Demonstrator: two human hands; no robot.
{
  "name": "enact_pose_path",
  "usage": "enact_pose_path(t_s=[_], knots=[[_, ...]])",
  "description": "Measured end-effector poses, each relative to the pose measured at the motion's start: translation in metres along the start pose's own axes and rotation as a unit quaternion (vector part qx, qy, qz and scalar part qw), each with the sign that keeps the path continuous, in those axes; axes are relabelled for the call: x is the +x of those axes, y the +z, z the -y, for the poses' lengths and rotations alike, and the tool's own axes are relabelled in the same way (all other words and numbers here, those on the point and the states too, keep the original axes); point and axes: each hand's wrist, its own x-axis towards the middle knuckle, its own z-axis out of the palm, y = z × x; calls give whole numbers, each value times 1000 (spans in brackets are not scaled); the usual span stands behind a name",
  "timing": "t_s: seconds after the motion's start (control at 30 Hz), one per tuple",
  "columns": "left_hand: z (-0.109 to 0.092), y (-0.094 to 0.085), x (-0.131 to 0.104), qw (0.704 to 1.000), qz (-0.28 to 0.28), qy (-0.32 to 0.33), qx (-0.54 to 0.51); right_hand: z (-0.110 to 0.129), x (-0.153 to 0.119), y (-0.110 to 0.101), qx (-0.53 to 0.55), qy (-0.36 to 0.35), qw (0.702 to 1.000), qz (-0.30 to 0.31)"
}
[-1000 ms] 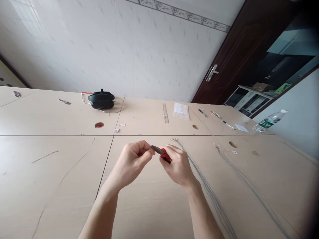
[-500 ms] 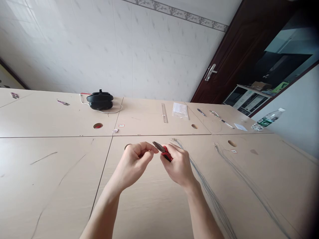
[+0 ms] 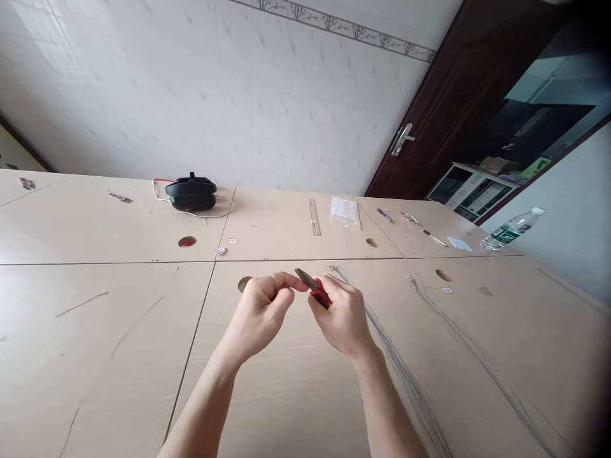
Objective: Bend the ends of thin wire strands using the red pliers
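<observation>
Wrapped around the red handles of a pair of pliers (image 3: 306, 278), my right hand (image 3: 342, 317) holds them above the table with their dark jaws pointing up and left. My left hand (image 3: 262, 315) is closed, its thumb curled in and its index finger reaching to the jaws. Whatever the left fingers may hold is too small or hidden to make out. Just right of my right hand, a bundle of thin grey wires (image 3: 396, 356) lies along the table, its far end (image 3: 331, 268) tangled with small bits.
A second wire bundle (image 3: 477, 346) lies farther right. Along the back are a black case (image 3: 192, 194), a ruler (image 3: 314, 217), a plastic packet (image 3: 344, 213), a pen (image 3: 385, 215) and a water bottle (image 3: 510, 230). Round holes pierce the table (image 3: 119, 356), including one (image 3: 244, 284) beside my left hand.
My left hand has shifted slightly right, its index finger straighter and nearer the plier jaws. The pliers have moved very little, and my right hand keeps its grip on them.
</observation>
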Motion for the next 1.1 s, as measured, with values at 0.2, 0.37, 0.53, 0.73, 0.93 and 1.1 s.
enact_pose_path(t_s=[0.2, 0.37, 0.53, 0.73, 0.93, 1.1], knots=[[1, 1, 2, 1000, -8, 24, -8, 0, 1, 0, -15, -1, 1000, -16], [4, 4, 2, 999, -22, 35, -11, 1, 1, 2, -23, -5, 999, -21], [7, 7, 5, 996, -69, 58, -24, 3, 1, 4, -30, -20, 999, -24], [3, 10, 7, 992, -101, 66, -43, 5, 0, 4, -12, -8, 1000, -11], [4, 11, 7, 991, -108, 56, -52, 4, 1, 4, 0, 8, 1000, 2], [7, 11, 8, 991, -105, 54, -58, 3, 3, 4, 7, 10, 1000, 10]])
